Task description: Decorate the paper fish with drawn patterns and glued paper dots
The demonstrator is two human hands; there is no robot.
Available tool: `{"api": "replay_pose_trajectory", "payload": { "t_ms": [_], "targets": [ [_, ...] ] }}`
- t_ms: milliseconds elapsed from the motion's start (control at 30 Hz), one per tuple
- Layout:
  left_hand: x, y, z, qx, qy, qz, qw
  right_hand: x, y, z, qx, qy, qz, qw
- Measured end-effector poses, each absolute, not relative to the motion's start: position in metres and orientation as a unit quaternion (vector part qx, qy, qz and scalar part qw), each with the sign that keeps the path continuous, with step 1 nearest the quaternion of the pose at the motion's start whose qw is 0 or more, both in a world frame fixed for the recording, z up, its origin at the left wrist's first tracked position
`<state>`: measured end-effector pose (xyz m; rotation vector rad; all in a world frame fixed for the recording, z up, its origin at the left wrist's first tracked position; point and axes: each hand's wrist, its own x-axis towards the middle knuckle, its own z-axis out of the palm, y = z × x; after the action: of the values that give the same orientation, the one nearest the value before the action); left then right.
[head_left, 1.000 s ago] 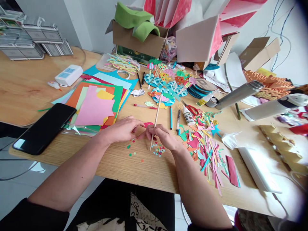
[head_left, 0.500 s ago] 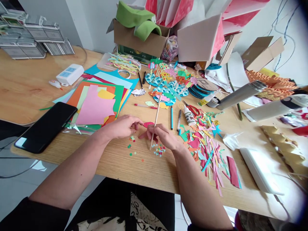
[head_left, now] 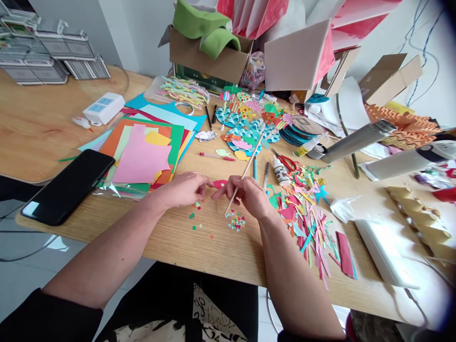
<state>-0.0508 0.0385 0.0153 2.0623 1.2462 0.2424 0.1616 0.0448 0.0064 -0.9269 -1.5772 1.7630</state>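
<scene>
My right hand (head_left: 251,195) is closed round a thin wooden stick (head_left: 245,173), whose lower tip rests by a small heap of tiny coloured paper bits (head_left: 236,222). My left hand (head_left: 185,188) lies on the wooden table (head_left: 221,247) with fingertips pinched against a small red paper piece (head_left: 220,183). Several little paper dots (head_left: 197,217) are scattered just below the left hand.
A stack of coloured paper sheets (head_left: 142,152) and a black phone (head_left: 67,186) lie to the left. Paper scraps (head_left: 306,216), a glue bottle (head_left: 280,170), red scissors (head_left: 287,162), pens (head_left: 254,167) and paper fish on blue discs (head_left: 245,128) sit right and behind. Cardboard boxes (head_left: 203,54) stand at the back.
My right hand has tilted the stick, so its top end leans further right and away. The left hand has stayed on the red paper piece.
</scene>
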Motion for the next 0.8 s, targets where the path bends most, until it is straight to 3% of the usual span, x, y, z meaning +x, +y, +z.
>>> {"api": "replay_pose_trajectory", "payload": {
  "t_ms": [333, 800],
  "targets": [
    [-0.05, 0.038, 0.015, 0.82, 0.479, 0.086, 0.3, 0.153, 0.039, 0.008, -0.385, -0.623, 0.65, 0.205],
    [-0.052, 0.04, 0.012, 0.776, 0.495, 0.136, 0.366, 0.154, 0.039, 0.01, -0.404, -0.617, 0.645, 0.201]
  ]
}}
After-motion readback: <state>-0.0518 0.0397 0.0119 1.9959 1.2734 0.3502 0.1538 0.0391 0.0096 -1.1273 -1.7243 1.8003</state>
